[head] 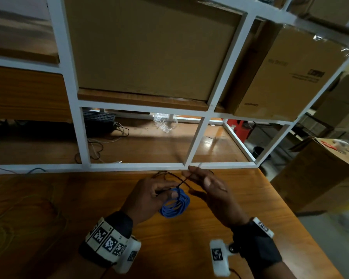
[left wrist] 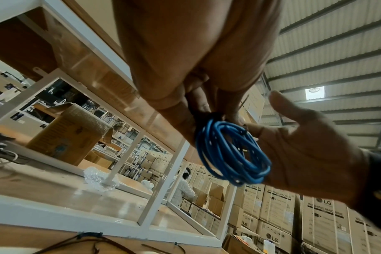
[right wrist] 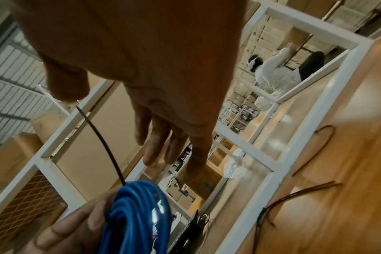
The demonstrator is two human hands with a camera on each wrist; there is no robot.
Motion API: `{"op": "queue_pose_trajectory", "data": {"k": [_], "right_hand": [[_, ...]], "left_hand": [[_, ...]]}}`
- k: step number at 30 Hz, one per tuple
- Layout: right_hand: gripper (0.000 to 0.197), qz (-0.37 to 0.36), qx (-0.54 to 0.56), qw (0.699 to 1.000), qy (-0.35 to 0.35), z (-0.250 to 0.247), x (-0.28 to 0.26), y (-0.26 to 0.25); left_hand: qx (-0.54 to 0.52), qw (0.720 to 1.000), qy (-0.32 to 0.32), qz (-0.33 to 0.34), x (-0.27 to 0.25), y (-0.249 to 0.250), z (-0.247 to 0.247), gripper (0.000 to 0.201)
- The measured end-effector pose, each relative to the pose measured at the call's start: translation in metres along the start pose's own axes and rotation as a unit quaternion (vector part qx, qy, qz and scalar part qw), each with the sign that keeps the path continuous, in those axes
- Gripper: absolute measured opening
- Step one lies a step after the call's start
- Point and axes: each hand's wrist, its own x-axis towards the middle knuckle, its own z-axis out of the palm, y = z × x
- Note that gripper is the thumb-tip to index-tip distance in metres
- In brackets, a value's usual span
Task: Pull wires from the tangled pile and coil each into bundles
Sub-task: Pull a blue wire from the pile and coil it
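Two hands: left hand [head: 149,195] grips blue coil [head: 175,203]; right hand [head: 208,188] pinches black tie [right wrist: 102,141], pinch itself hidden.

You hold a bright blue coil [head: 174,202] tied with a black strand [right wrist: 102,142]. At twelve o'clock stands a white frame [head: 133,167]; your wristbands [head: 107,241] carry black-and-white checkered squares; the table [head: 169,248] is orange-brown.

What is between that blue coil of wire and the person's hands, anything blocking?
Nothing visible. The left hand already grips the blue coil, and the right hand pinches a thin black tie running from the coil.
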Motion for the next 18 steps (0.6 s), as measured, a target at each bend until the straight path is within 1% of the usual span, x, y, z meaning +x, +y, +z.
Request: {"op": "queue_pose_trajectory", "data": {"k": [2, 5, 9, 10, 12, 15, 18], "right_hand": [[0.054, -0.01, -0.04, 0.999, -0.004, -0.004, -0.007, 0.011], [0.041, -0.029, -0.143, 0.989, 0.029, 0.0, -0.005, 0.017], [0.012, -0.094, -0.169, 0.976, 0.104, 0.008, 0.008, 0.015], [0.012, -0.094, -0.185, 0.971, 0.115, 0.007, 0.01, 0.016], [0.018, -0.069, -0.207, 0.967, 0.135, 0.006, 0.015, 0.019], [0.021, -0.025, -0.141, 0.976, 0.162, 0.004, 0.019, 0.027], [0.024, 0.008, -0.076, 0.98, 0.186, 0.006, 0.021, 0.035]], "left_hand": [[0.006, 1.0, 0.003, 0.003, 0.0, -0.001, -0.001, 0.028], [0.017, 1.0, -0.004, 0.0, 0.003, -0.002, 0.001, 0.028], [-0.007, 0.999, -0.032, -0.009, 0.004, -0.003, 0.009, 0.028], [-0.014, 0.999, -0.044, -0.012, 0.004, -0.004, 0.011, 0.029], [-0.007, 0.998, -0.059, -0.01, 0.003, -0.005, 0.013, 0.03], [0.016, 0.997, -0.08, -0.012, 0.006, -0.006, 0.015, 0.028], [0.051, 0.994, -0.095, -0.006, 0.011, -0.005, 0.017, 0.027]]}}
